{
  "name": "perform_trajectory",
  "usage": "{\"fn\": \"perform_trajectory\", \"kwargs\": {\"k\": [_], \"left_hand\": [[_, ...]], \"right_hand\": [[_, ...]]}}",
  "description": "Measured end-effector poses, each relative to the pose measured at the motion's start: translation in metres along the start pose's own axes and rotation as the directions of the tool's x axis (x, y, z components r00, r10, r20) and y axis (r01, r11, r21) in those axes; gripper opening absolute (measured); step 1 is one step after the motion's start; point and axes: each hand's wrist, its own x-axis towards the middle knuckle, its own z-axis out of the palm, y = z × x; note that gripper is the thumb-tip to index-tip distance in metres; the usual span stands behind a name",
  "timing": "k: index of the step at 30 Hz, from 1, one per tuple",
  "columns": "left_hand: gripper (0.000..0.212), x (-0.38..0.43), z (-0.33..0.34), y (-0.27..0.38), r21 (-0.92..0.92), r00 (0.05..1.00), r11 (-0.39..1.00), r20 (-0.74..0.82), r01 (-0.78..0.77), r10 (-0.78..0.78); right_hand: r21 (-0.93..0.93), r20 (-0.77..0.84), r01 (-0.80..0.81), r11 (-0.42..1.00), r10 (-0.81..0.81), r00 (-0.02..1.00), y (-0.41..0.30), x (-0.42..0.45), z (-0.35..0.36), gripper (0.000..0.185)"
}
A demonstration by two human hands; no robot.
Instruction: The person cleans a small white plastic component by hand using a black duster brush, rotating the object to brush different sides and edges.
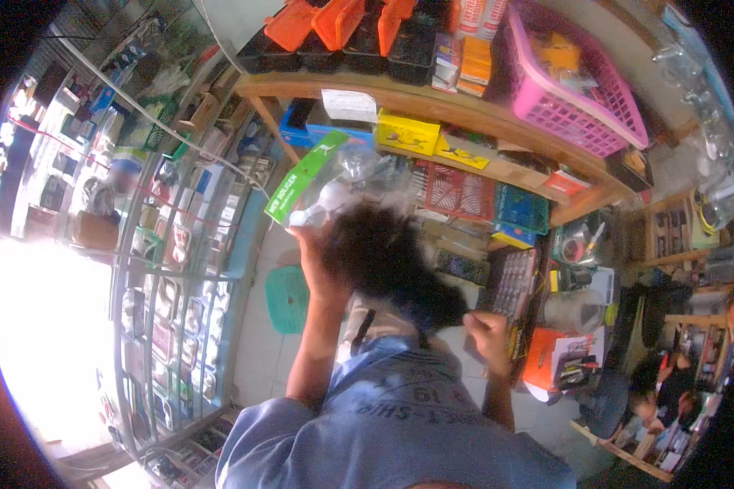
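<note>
My left hand (318, 263) is raised and holds a clear plastic bag (352, 177) with a green header card (309, 177) marked New Soligen. Round white pieces show inside the bag, close to the fingertips. A dark, hair-like mass (385, 263) fills the middle of the view and hides part of the bag and of that hand. My right hand (489, 336) has its fingers curled at the lower right edge of this mass; whether anything is between them cannot be made out. A phone-like dark device (462, 267) lies beyond it, near a flat package of small items (515, 281).
A wooden shelf (404, 91) crosses ahead, bearing black bins with orange lids (342, 24) and a pink plastic basket (578, 110). Metal grilles and stocked racks (177, 305) stand at left, a green stool (286, 299) below. People seem visible at lower right (645, 406).
</note>
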Motion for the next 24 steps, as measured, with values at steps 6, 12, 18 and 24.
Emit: {"fn": "perform_trajectory", "kwargs": {"k": [6, 12, 18, 24], "left_hand": [[0.073, -0.012, 0.014, -0.009, 0.596, 0.983, 0.784, 0.154, -0.172, 0.099], [0.067, -0.018, 0.012, -0.009, 0.605, 0.995, 0.79, 0.032, -0.098, 0.099], [0.066, -0.015, 0.014, -0.017, 0.868, 0.961, 0.441, 0.132, -0.23, 0.242], [0.067, -0.019, 0.013, -0.019, 0.68, 0.988, 0.72, 0.04, -0.138, 0.151]], "right_hand": [[-0.004, 0.045, 0.011, 1.0, -0.011, 0.999, 0.0, 0.0, -0.001, 0.032], [0.027, 0.01, 0.026, 0.999, -0.027, 1.0, -0.006, 0.002, 0.01, 0.026], [0.006, 0.005, -0.019, 1.0, 0.019, 1.0, -0.016, 0.004, 0.015, 0.023], [0.054, 0.018, 0.006, 0.999, -0.007, 1.0, -0.024, 0.007, 0.026, 0.025]]}}
